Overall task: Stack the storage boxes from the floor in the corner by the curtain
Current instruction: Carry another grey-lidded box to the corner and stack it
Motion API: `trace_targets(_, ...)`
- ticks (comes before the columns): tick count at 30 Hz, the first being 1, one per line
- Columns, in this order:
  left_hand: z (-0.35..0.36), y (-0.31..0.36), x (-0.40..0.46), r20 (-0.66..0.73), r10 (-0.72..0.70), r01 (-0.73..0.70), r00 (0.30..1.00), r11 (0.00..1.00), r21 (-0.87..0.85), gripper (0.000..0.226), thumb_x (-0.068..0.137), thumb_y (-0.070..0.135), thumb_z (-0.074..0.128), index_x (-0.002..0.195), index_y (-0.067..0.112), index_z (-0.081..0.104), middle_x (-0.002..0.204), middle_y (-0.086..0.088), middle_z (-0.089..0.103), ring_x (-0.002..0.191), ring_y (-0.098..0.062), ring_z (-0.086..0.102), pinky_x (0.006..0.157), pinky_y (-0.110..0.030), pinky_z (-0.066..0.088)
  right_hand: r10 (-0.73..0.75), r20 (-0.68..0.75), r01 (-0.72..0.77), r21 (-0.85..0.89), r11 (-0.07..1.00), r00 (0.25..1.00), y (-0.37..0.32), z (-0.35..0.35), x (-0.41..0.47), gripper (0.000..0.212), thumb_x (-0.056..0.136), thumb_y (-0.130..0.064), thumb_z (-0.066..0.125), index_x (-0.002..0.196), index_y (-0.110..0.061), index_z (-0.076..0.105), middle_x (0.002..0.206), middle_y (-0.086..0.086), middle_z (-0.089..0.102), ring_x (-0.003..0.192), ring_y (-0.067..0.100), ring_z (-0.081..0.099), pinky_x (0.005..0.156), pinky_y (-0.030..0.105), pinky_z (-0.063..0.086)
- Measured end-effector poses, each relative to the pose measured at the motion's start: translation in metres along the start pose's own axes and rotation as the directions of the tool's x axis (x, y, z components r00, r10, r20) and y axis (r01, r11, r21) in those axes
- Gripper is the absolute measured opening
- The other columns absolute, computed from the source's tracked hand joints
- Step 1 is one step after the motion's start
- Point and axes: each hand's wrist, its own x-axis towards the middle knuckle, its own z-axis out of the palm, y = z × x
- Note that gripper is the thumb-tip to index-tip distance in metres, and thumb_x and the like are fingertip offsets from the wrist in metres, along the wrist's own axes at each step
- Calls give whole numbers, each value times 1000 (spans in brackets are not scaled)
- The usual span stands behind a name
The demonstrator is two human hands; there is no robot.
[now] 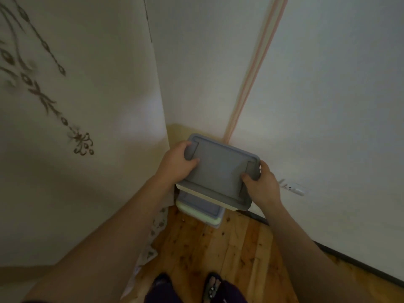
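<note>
Head view looks down on our two bare arms reaching into a room corner, where we hold a rectangular storage box with a flat grey lid and a cream body [218,169]. Our left hand [178,161] grips the box's left end, fingers curled over the lid's edge handle and the thumb lying on the lid top. Our right hand [261,184] grips the opposite end the same way, thumb pressed on the lid and fingers wrapped round the right rim. The box sits level between the hands, close against the corner where the two white walls [328,106] meet along a pinkish vertical strip [253,84].

Directly beneath it lies a second storage box with a bluish-grey lid and pale green rim [200,212], resting on the knotty wooden plank floor [218,248]; we cannot tell whether the held box touches it. A cream curtain with a dark floral pattern [76,106] hangs at the left, its hem just beside the lower box. A white wall socket [296,189] sits low on the right wall, near our right hand.
</note>
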Motion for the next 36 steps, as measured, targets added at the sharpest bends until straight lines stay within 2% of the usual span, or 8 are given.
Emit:
trace_targets(6, 58, -72, 42, -12, 25, -25, 1000, 1000, 11, 66, 83, 37, 71, 142, 21, 46, 138, -2, 55, 121, -23, 53, 86, -21, 32, 19, -56, -20, -12, 1000, 998, 51, 74, 37, 69, 89, -43, 61, 149, -22, 34, 124, 12, 59, 105, 32, 60, 88, 45, 54)
trace_targets(12, 119, -137, 76, 5, 73, -73, 997, 997, 21, 71, 81, 38, 72, 143, 18, 45, 140, -5, 53, 124, -24, 52, 93, -26, 37, 15, -83, -19, -48, 999, 996, 108, 138, 70, 73, 88, -55, 59, 148, -20, 36, 128, 10, 59, 108, 31, 61, 89, 48, 55)
trace_targets(17, 154, -178, 100, -49, 132, -130, 990, 991, 39, 67, 80, 33, 75, 138, 13, 49, 136, -9, 54, 123, -26, 51, 93, -23, 33, -7, -130, 1, -43, 999, 992, 140, 180, 95, 75, 86, -62, 59, 146, -22, 40, 126, 8, 61, 104, 28, 62, 79, 35, 52)
trace_targets(21, 183, -211, 117, -58, 199, -193, 978, 976, 103, 71, 81, 38, 74, 141, 11, 47, 140, -11, 50, 128, -27, 47, 98, -25, 32, -18, -168, 11, -38, 999, 986, 168, 215, 113, 74, 86, -61, 60, 146, -21, 40, 125, 10, 62, 104, 29, 62, 81, 38, 52)
trace_targets(26, 207, -237, 126, -83, 250, -241, 965, 964, 109, 72, 79, 41, 76, 139, 11, 48, 139, -13, 50, 126, -28, 48, 104, -30, 35, -24, -210, 18, -32, 999, 977, 194, 241, 120, 77, 85, -62, 60, 147, -21, 39, 127, 11, 60, 108, 30, 61, 86, 39, 50)
trace_targets(28, 214, -241, 127, -92, 269, -258, 959, 960, 112, 72, 79, 41, 77, 138, 11, 50, 137, -13, 51, 126, -29, 49, 105, -32, 36, -25, -224, 20, -22, 1000, 974, 202, 246, 120, 77, 85, -62, 60, 148, -22, 38, 128, 10, 60, 108, 29, 61, 82, 36, 49)
trace_targets(30, 218, -243, 127, -106, 288, -276, 952, 955, 113, 70, 78, 40, 77, 136, 11, 52, 134, -13, 53, 124, -29, 50, 104, -32, 37, -31, -246, 28, -18, 999, 969, 207, 248, 119, 77, 86, -62, 59, 148, -22, 38, 128, 9, 60, 107, 28, 61, 78, 32, 46)
trace_targets(36, 220, -248, 124, -142, 311, -296, 940, 948, 119, 65, 78, 40, 77, 132, 11, 55, 131, -12, 55, 121, -27, 51, 97, -26, 35, -48, -263, 40, -34, 999, 964, 211, 250, 115, 77, 86, -62, 59, 148, -20, 38, 129, 10, 60, 109, 30, 60, 80, 34, 46)
